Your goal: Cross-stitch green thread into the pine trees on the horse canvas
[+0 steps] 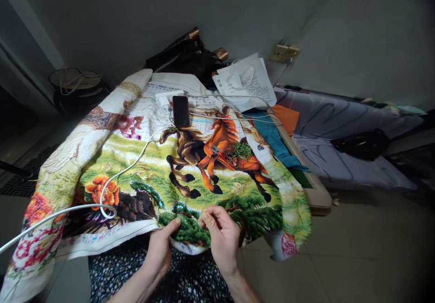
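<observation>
A large cross-stitch cloth (149, 176) with horses, grass and flowers lies spread before me, its left side rolled up. At its near edge my left hand (160, 244) grips the fabric, thumb on top and the other fingers hidden underneath. My right hand (222, 235) is closed in a pinch just above the dark green stitched foliage. Whatever sits between its fingertips is too small to make out. Farther up the cloth, a small pair of scissors (220, 152) lies beside a tangle of green thread (242, 150).
A phone (180, 111) rests on the cloth near a white power strip (166, 96). A white cable (132, 162) loops across the left part. White printed bags (244, 80) and teal fabric (263, 133) lie at the back right. A wall socket (284, 52) is behind.
</observation>
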The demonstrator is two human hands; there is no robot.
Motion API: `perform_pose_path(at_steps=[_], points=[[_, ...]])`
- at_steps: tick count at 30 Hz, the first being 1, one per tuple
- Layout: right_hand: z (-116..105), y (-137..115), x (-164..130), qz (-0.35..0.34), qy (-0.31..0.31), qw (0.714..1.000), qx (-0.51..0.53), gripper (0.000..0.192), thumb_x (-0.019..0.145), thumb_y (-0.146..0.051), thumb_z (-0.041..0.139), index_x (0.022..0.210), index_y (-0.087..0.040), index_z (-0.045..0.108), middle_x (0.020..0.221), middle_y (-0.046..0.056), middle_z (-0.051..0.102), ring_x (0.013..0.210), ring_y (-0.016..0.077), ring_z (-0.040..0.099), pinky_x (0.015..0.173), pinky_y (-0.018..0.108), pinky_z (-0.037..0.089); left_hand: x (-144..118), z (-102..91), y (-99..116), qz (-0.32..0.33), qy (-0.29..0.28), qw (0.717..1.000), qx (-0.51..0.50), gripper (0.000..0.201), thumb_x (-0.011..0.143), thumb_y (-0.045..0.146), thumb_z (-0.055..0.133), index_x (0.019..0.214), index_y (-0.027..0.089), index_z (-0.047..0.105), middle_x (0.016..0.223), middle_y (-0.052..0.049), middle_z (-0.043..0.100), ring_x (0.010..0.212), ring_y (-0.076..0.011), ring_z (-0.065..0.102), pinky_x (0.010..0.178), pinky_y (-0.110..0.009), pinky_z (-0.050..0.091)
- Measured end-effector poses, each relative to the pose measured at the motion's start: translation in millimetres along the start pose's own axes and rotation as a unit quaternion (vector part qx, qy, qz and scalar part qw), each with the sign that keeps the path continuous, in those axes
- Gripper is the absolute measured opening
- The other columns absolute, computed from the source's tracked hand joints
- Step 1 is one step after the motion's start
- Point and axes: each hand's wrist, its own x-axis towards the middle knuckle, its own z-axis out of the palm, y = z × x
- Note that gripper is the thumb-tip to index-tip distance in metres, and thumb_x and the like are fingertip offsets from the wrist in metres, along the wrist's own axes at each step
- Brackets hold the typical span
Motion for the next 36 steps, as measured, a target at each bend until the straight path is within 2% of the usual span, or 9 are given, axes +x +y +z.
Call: perform_pose_path(at_steps=[4, 7, 15, 19, 24, 27, 30, 36], points=[[5.9, 6.1, -1.1, 0.157, -0.023, 0.983, 0.096, 0.026, 0.083, -0.035, 0.063, 0.083, -0.010, 0.056, 0.068, 0.002, 0.056, 0.058, 0.0090, 0.053, 0.054, 0.020, 0.045, -2.3, 0.4, 3.1, -0.010, -0.017, 1.000, 0.007, 0.038, 0.052, 0.021, 0.083, 0.082, 0.005, 0.067, 0.087, -0.012, 0.067, 0.077, -0.0202, 0.062, 0.081, -0.035, 0.049], [10.5, 8.3, -2.7, 0.226, -0.025, 0.966, 0.123, 0.033, 0.077, -0.039, 0.069, 0.083, -0.009, 0.057, 0.066, 0.003, 0.056, 0.054, 0.0090, 0.052, 0.050, 0.020, 0.043, -0.6, -1.8, 2.7, -0.018, -0.034, 0.999, 0.019, 0.035, 0.053, 0.025, 0.083, 0.077, 0.005, 0.067, 0.082, -0.012, 0.067, 0.073, -0.0198, 0.061, 0.077, -0.034, 0.049], [12.6, 6.6, -3.1, 0.261, -0.014, 0.953, 0.156, 0.038, 0.071, -0.042, 0.073, 0.081, -0.009, 0.056, 0.068, 0.005, 0.059, 0.055, 0.0100, 0.054, 0.051, 0.020, 0.043, 6.7, -11.2, -3.7, -0.014, -0.036, 0.999, 0.015, 0.030, 0.059, 0.025, 0.080, 0.079, 0.007, 0.068, 0.081, -0.008, 0.065, 0.074, -0.0175, 0.058, 0.074, -0.031, 0.046], [13.2, 7.1, -3.1, 0.262, -0.017, 0.954, 0.148, 0.039, 0.073, -0.043, 0.071, 0.082, -0.008, 0.055, 0.071, 0.006, 0.061, 0.059, 0.0114, 0.057, 0.053, 0.020, 0.044, 5.0, -11.6, -3.2, -0.010, -0.014, 1.000, -0.005, 0.029, 0.052, 0.024, 0.082, 0.073, 0.009, 0.068, 0.076, -0.004, 0.064, 0.072, -0.0144, 0.056, 0.072, -0.026, 0.045], [15.6, 10.0, -7.9, 0.232, -0.013, 0.969, 0.088, 0.035, 0.078, -0.042, 0.065, 0.084, -0.009, 0.056, 0.072, 0.006, 0.061, 0.060, 0.0124, 0.057, 0.055, 0.022, 0.046, 2.6, -13.1, -4.0, -0.005, -0.017, 1.000, -0.002, 0.030, 0.046, 0.023, 0.084, 0.068, 0.009, 0.068, 0.075, -0.005, 0.064, 0.070, -0.0151, 0.055, 0.071, -0.027, 0.046], [18.1, 9.9, -11.0, 0.153, -0.022, 0.988, -0.016, 0.026, 0.084, -0.037, 0.058, 0.083, -0.010, 0.059, 0.070, 0.006, 0.060, 0.062, 0.0133, 0.057, 0.058, 0.023, 0.047, 1.0, -14.9, -3.4, -0.014, -0.038, 0.999, 0.000, 0.028, 0.049, 0.022, 0.084, 0.068, 0.009, 0.069, 0.077, -0.006, 0.064, 0.072, -0.0156, 0.055, 0.074, -0.028, 0.047], [20.9, 7.4, -12.0, 0.057, -0.026, 0.992, -0.112, 0.020, 0.087, -0.030, 0.055, 0.081, -0.012, 0.061, 0.071, 0.004, 0.060, 0.065, 0.0127, 0.058, 0.061, 0.022, 0.047, -1.7, -14.4, -0.1, -0.029, -0.058, 0.998, 0.002, 0.035, 0.049, 0.020, 0.084, 0.079, 0.009, 0.071, 0.087, -0.007, 0.066, 0.083, -0.0192, 0.058, 0.084, -0.031, 0.046], [24.2, 0.4, -9.9, -0.053, -0.014, 0.983, -0.178, 0.010, 0.087, -0.018, 0.055, 0.080, -0.015, 0.061, 0.072, 0.000, 0.061, 0.064, 0.0080, 0.058, 0.061, 0.016, 0.046, -5.6, -12.6, 3.0, -0.015, -0.073, 0.997, -0.001, 0.052, 0.050, 0.022, 0.084, 0.100, 0.012, 0.069, 0.095, -0.006, 0.066, 0.097, -0.0219, 0.058, 0.093, -0.032, 0.044]])
